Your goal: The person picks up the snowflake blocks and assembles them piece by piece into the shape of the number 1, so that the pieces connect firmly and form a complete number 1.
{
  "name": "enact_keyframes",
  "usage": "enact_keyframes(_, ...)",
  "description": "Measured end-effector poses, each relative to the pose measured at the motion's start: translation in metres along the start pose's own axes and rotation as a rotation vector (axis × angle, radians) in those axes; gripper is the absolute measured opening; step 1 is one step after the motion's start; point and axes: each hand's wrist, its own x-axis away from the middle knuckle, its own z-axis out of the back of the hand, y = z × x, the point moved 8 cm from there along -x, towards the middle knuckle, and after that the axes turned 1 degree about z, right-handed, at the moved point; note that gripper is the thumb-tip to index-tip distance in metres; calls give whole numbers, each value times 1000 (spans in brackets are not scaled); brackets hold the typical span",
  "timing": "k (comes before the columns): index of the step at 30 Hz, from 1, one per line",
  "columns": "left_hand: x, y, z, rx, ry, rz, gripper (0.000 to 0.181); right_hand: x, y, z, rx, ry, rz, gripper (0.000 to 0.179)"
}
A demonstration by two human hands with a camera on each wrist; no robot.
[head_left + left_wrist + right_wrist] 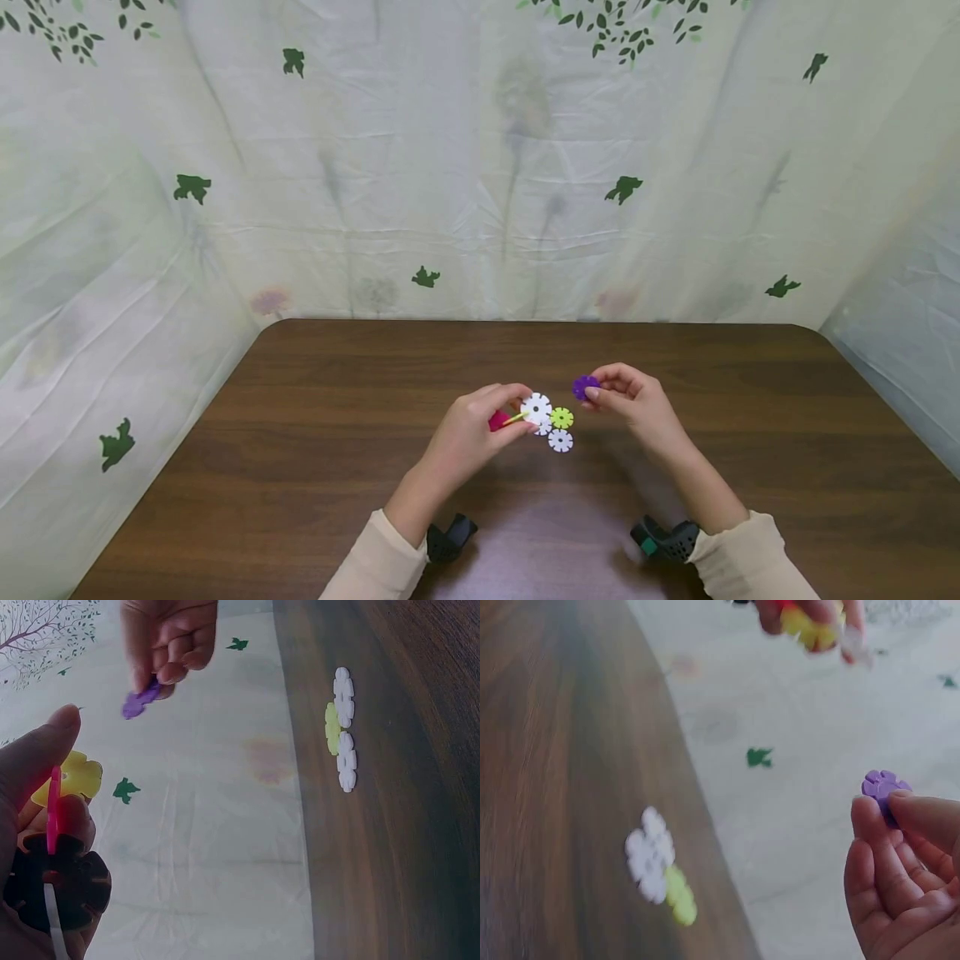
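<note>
Apart above the table (360,358), angled inward, left hand (471,423) clasping several discs (84,879), right hand (633,406) pinching a purple disc (582,387)

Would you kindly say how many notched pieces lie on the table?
3 in the head view: a lime piece, a white piece below it, a second white piece left of both, partly hidden.

On my feed, pale creased curtains (450,167) hang behind and to both sides of a brown wood-grain worktop (360,375) with rounded far corners. I see dark green bird shapes (424,277), leafy sprigs (632,37) and faint flowers (271,301) printed on the cloth.
</note>
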Motion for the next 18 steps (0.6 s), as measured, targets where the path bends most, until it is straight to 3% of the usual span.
enact_keyframes(8, -1, 1, -1, 11, -15, 14, 35, 8, -26, -19, -11, -31, 89, 19)
enact_keyframes(18, -1, 4, -1, 37, -30, 22, 35, 13, -34, -30, 40, -71, 146, 14)
